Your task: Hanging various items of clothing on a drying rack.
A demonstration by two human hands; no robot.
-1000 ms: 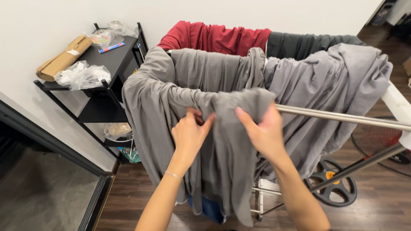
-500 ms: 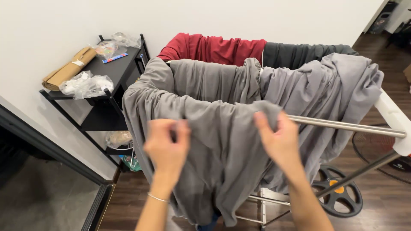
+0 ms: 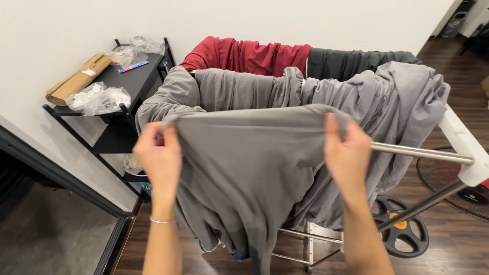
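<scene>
A grey cloth point(image 3: 249, 163) hangs over the near metal rail point(image 3: 423, 152) of a drying rack, stretched flat between both hands. My left hand point(image 3: 159, 158) pinches its top left corner. My right hand point(image 3: 346, 153) pinches its top right edge, right by the rail. Behind it, more grey fabric point(image 3: 367, 97) lies bunched over the rack. On the far rail hang a red garment point(image 3: 249, 55) and a dark grey garment point(image 3: 351, 62).
A black shelf point(image 3: 127, 76) stands against the white wall at the left, with a brown paper roll point(image 3: 76, 79) and clear plastic bags point(image 3: 99, 98) on top. A wheel with an orange hub point(image 3: 400, 229) lies on the dark wood floor, and a fan grille point(image 3: 456, 181) stands at the right.
My hands have moved apart, from close together at the middle of the cloth to its two top corners. The cloth has gone from bunched to spread flat and wide.
</scene>
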